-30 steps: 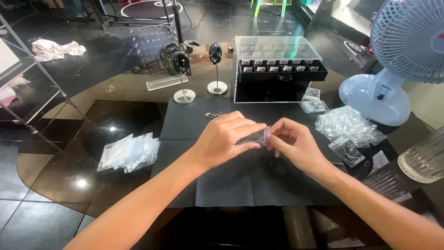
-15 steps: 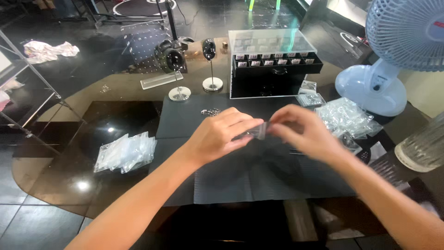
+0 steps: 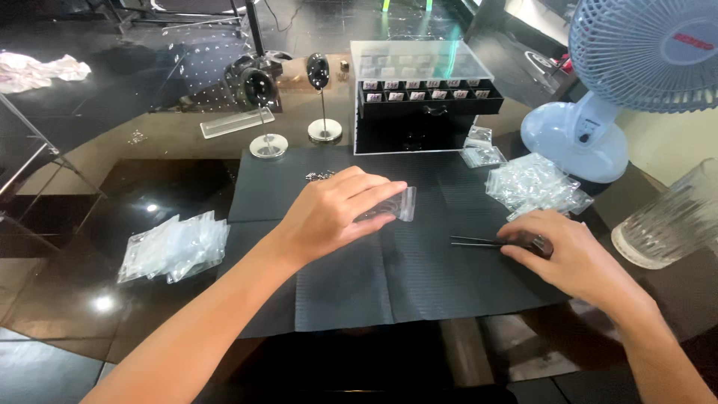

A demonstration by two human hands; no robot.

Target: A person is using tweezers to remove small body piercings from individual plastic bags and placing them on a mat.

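Two bare hands work over a black ribbed mat point(image 3: 389, 277) laid on a dark glass table point(image 3: 90, 224). The left hand point(image 3: 333, 213) lies palm-down with its fingers loosely together, pinning a small clear zip bag point(image 3: 393, 207) flat against the mat near the middle; only the bag's right end shows past the fingertips. The right hand point(image 3: 568, 251), well apart on the mat's right side, closes its fingers around the handle end of black tweezers point(image 3: 479, 241), whose tips point left toward the bag and lie flat on the mat.

A small scatter of tiny metal pieces point(image 3: 320, 176) sits just beyond the left hand. A heap of filled clear bags point(image 3: 535, 187) rests near the white fan base point(image 3: 576, 138), and a second stack of bags point(image 3: 176, 247) lies off the mat's left edge. Behind stand a clear-lidded black display box point(image 3: 426, 97) and two small black stands point(image 3: 321, 97).

Judging by this, the step in hand is taking up the tool while the bag is held still. Any next move would call for a fine, steady grip, since the pieces are tiny and the bag's mouth narrow.
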